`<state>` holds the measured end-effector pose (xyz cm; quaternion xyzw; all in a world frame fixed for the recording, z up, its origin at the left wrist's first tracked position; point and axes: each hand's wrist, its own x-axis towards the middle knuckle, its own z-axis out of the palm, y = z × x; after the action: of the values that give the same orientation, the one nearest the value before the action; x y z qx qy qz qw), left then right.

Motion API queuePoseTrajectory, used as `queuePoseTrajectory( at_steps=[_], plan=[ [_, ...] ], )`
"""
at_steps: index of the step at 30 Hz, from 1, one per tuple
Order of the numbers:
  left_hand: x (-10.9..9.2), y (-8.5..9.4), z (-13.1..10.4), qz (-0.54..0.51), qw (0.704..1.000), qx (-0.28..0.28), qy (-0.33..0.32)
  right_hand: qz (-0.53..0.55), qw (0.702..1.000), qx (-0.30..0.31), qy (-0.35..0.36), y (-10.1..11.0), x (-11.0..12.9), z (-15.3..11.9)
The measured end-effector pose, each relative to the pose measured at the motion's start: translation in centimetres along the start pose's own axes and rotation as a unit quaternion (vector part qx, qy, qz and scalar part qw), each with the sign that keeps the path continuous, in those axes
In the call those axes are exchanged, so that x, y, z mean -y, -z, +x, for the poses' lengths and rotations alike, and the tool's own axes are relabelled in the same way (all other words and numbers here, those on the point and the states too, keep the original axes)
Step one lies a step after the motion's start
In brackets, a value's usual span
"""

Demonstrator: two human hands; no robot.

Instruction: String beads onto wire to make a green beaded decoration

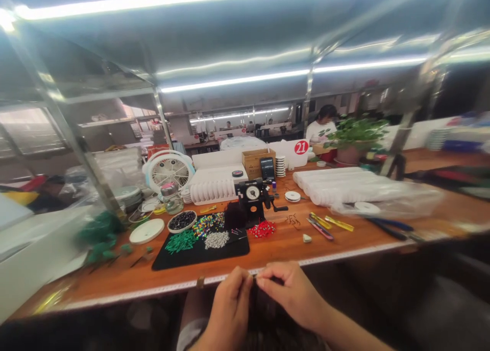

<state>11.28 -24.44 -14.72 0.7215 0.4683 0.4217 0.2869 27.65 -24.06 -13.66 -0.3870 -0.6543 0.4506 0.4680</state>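
Closely, fingers (245,285) pinch at the front of a crowded bench (283,249)

The left hand (231,300) has its thumb and forefinger pressed together, and the right hand (291,294) mirrors it, the two pinches nearly meeting, tips inward. Whether they grasp something fine between them cannot be told; anything there is too small to make out. Both hands are at the bench's near edge, where a white measuring tape (172,288) runs along the rim.

Just beyond, to the left, lies a black mat (199,261) bearing heaps of short green rods (181,241), pale grey beads (217,240) and multicoloured beads (204,225). A round dish (182,231) of black beads (182,220) sits at its far left corner. Small red pieces (262,229) are spread on the wood beside the mat, in front of a black hand-cranked machine (254,208) with a white dial.

Right of it are a pink-and-dark cutter (321,228), yellow tweezers (340,223) and, farther right, blue-handled pliers (396,225). Behind these tools, white rolls (337,185) lie partly in clear plastic.

Farther back stand a round fan (171,173) on the left, a cardboard box (253,163) near the middle, and a sign (300,147) reading 21. A potted plant (356,134) stands to the sign's right, with a person in white (318,131) beyond.
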Motion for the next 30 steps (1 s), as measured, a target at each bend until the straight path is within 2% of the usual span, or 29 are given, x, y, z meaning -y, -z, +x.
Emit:
queuePoseTrajectory(
  at_steps=[6,14,16,19,23,30],
  plan=[
    [-0.7,0.2,0.1,-0.025,0.999,0.006,0.036,0.035,0.999,0.004,-0.022,0.1,0.0,0.0],
    [0.3,0.0,0.1,0.035,0.996,-0.008,-0.079,0.129,0.986,0.031,-0.098,0.5,0.0,0.4],
    [0.4,0.0,0.2,0.046,0.995,-0.009,-0.087,0.134,0.986,0.026,-0.098,0.5,-0.1,0.5],
    [0.5,0.0,0.3,0.067,0.994,-0.010,-0.089,0.077,0.995,0.010,-0.059,0.4,-0.1,0.4],
    [0.4,-0.1,0.3,0.062,0.996,-0.014,-0.067,0.007,1.000,-0.006,0.000,0.2,0.0,0.1],
    [-0.9,0.3,0.2,-0.031,0.999,0.005,0.033,0.010,1.000,-0.001,0.019,0.2,0.3,-0.2]
  ],
)
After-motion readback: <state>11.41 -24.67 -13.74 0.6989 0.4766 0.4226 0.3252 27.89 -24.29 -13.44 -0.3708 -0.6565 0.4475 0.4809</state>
